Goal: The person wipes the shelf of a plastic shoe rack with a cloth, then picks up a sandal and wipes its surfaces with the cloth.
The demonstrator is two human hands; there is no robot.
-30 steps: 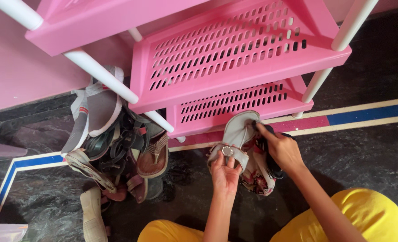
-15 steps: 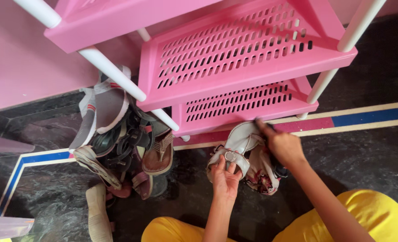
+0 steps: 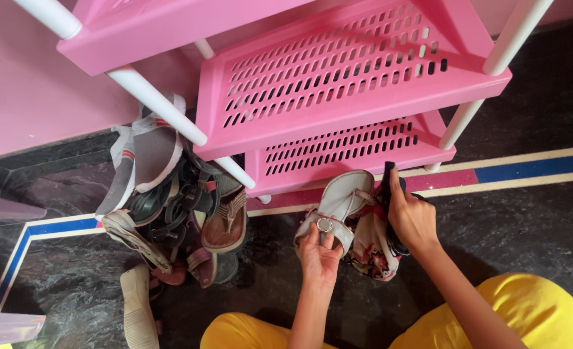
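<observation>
Head view, looking down at a pink plastic shoe rack (image 3: 364,77) on a dark marbled floor (image 3: 525,220). The left hand (image 3: 319,252) pinches the buckled strap end of a white sandal (image 3: 338,203), fingers pressed onto it. The right hand (image 3: 412,216) closes its grip around a dark sandal (image 3: 388,187) held upright beside a floral sandal (image 3: 370,249). All three sit on the floor just in front of the lowest shelf (image 3: 344,152). Judged from this, no footwear is on the rack yet. A pile of sandals and shoes (image 3: 170,207) lies unsorted by the rack's left leg (image 3: 157,103).
</observation>
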